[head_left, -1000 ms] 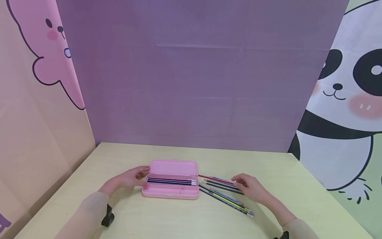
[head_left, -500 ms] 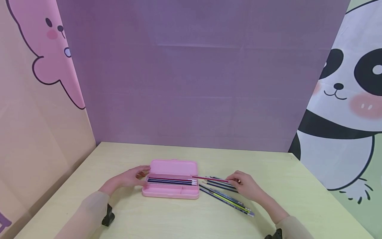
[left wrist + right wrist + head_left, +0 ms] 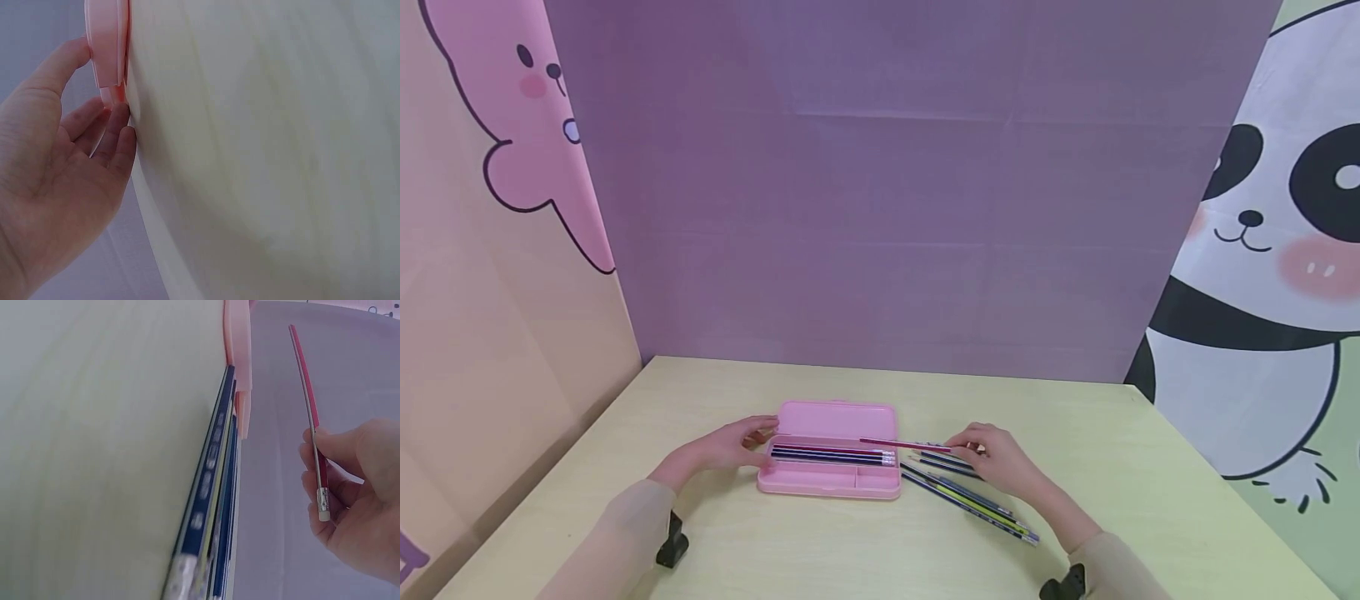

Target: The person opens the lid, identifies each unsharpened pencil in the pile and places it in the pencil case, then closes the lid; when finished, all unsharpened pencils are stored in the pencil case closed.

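A pink pencil case lies with its lid folded back on the table. Several dark pencils with white-tipped ends fill its rear compartment. My left hand holds the case at its left end, thumb on the rim and fingers by the lid, as the left wrist view shows. Between thumb and fingers, my right hand pinches a red pencil near its white eraser end. Its far tip overlaps the back right part of the case in the head view, raised above the table.
Several more pencils, dark blue and yellow-green, lie loose in a fan right of the case, under and in front of my right hand. The pale wooden table ends at a purple backdrop.
My right hand has lifted the red pencil off the loose pencils and moved it left, until its tip overlaps the case. The left hand stays at the case.
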`<state>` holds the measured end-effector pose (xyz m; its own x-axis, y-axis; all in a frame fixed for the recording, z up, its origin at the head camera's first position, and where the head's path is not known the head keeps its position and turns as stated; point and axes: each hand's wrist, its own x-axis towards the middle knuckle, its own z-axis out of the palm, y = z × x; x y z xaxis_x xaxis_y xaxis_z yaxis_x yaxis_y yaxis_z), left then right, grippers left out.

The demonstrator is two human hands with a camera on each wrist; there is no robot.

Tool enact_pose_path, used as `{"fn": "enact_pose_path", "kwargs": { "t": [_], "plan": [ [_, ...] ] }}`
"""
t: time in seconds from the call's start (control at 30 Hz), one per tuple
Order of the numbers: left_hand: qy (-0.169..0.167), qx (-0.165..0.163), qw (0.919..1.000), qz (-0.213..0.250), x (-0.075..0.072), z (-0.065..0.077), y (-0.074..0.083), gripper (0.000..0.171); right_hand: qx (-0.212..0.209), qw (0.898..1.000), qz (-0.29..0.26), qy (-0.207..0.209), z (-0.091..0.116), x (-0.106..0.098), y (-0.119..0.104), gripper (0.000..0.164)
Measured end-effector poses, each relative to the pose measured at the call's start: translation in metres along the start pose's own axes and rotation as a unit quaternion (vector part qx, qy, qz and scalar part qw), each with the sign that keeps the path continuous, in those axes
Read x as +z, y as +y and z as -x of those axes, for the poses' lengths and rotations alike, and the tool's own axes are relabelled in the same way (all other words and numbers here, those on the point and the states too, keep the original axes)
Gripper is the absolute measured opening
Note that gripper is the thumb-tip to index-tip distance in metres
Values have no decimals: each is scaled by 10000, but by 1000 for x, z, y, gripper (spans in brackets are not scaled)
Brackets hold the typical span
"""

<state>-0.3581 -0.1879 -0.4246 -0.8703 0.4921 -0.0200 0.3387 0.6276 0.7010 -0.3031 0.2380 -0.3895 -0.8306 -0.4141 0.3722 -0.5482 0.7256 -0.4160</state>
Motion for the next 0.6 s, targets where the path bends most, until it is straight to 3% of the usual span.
{"fn": "enact_pose_path", "kwargs": {
  "t": [0.33, 0.6],
  "plan": [
    [-11, 25, 10000, -42, -1, 2, 3, 79, 147, 9997, -157, -147, -14, 9, -10, 13],
    [24, -20, 10000, 4, 1, 1, 4, 79, -58, 9993, -264, -252, -24, 14, -20, 14]
  ]
}}
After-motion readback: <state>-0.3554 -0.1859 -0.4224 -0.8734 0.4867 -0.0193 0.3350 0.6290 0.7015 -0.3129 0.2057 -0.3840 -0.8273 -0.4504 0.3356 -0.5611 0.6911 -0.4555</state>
